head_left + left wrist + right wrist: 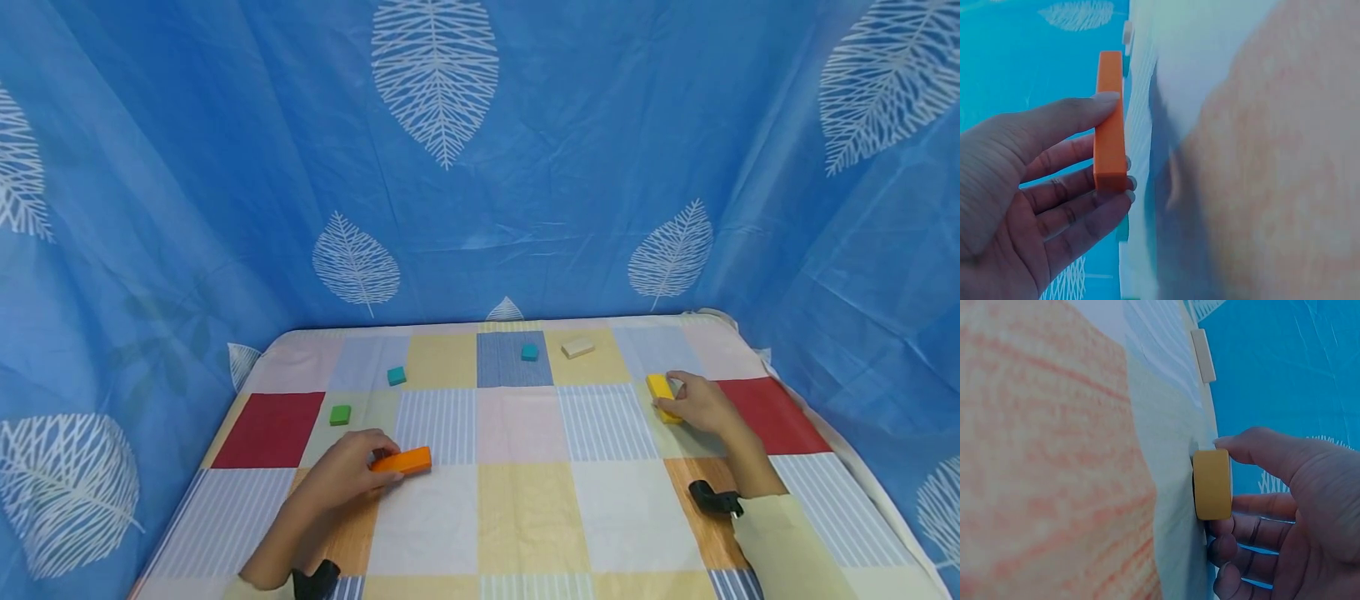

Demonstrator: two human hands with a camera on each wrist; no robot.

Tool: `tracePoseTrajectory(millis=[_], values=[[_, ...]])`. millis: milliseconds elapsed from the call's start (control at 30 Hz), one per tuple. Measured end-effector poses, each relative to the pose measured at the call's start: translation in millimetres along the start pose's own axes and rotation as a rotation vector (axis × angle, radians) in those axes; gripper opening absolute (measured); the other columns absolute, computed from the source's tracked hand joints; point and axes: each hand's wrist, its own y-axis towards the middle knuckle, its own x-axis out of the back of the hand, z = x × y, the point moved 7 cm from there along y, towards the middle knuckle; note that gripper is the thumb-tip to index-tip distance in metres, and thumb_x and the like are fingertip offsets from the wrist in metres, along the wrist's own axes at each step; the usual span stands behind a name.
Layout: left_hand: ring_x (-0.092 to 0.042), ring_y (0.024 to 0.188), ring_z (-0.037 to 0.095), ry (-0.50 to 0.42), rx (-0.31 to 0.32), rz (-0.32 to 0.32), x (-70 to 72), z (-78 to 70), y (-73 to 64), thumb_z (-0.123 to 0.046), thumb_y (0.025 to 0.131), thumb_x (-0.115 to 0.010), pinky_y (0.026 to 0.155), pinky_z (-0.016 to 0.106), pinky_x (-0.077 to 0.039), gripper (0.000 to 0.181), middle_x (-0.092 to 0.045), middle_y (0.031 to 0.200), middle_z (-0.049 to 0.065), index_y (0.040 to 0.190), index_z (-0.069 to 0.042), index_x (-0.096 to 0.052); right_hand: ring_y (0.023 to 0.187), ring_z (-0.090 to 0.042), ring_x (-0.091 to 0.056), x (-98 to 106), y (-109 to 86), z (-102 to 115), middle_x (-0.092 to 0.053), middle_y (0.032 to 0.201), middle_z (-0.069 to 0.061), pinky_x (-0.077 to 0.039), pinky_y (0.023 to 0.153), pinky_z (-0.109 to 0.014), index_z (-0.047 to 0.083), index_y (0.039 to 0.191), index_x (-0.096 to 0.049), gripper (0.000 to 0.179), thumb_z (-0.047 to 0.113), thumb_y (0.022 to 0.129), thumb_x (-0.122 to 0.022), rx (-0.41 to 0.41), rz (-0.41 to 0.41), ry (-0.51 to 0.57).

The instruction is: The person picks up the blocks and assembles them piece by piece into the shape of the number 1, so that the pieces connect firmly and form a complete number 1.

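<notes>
An orange block (405,461), long and rectangular, is pinched between the thumb and fingers of my left hand (348,467). In the left wrist view the orange block (1110,125) appears just off the cloth, with a shadow beside it. Over at the right, my right hand (703,402) grips a yellow block (662,396) by its sides. The right wrist view shows the yellow block (1213,484) between thumb and fingers, close against the cloth; whether it touches cannot be told. Nearest the left hand lies a small green block (340,415).
Two small teal blocks, one left (396,376) and one at the back middle (529,352), lie on the patchwork cloth (525,425). A cream block (577,347) sits near the back edge. Blue curtains (525,208) with white leaves stand behind and at both sides.
</notes>
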Motion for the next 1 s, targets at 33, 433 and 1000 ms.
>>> tracePoseTrajectory(millis=[33, 433, 1000], values=[[-0.055, 0.079, 0.007, -0.004, -0.013, -0.003, -1.6, -2.7, 1.5, -0.026, 0.082, -0.086, 0.076, 0.027, -0.055, 0.022, -0.063, 0.088, -0.013, 0.099, -0.016, -0.076, 0.067, -0.022, -0.051, 0.0, -0.1, 0.6, -0.055, 0.082, -0.009, -0.042, 0.055, -0.032, -0.013, 0.142, -0.045, 0.076, 0.034, 0.090, -0.075, 0.002, -0.002, -0.002], [-0.054, 0.078, 0.009, 0.014, -0.070, -0.037, -19.4, -27.4, 20.8, -0.024, 0.081, -0.088, 0.074, 0.026, -0.054, 0.025, -0.064, 0.088, -0.011, 0.101, -0.013, -0.077, 0.063, -0.021, -0.052, -1.5, -0.5, 12.0, -0.055, 0.074, -0.007, -0.043, 0.055, -0.031, -0.011, 0.142, -0.047, 0.068, 0.029, 0.093, -0.070, 0.026, -0.008, 0.032], [-0.053, 0.076, 0.009, 0.069, -0.170, -0.054, -40.1, -63.6, 51.0, -0.022, 0.081, -0.088, 0.071, 0.026, -0.051, 0.024, -0.064, 0.087, -0.007, 0.098, -0.010, -0.076, 0.057, -0.020, -0.049, -12.1, 2.1, 50.8, -0.053, 0.065, -0.004, -0.039, 0.051, -0.030, -0.008, 0.143, -0.049, 0.063, 0.025, 0.093, -0.070, 0.057, -0.002, 0.056]])
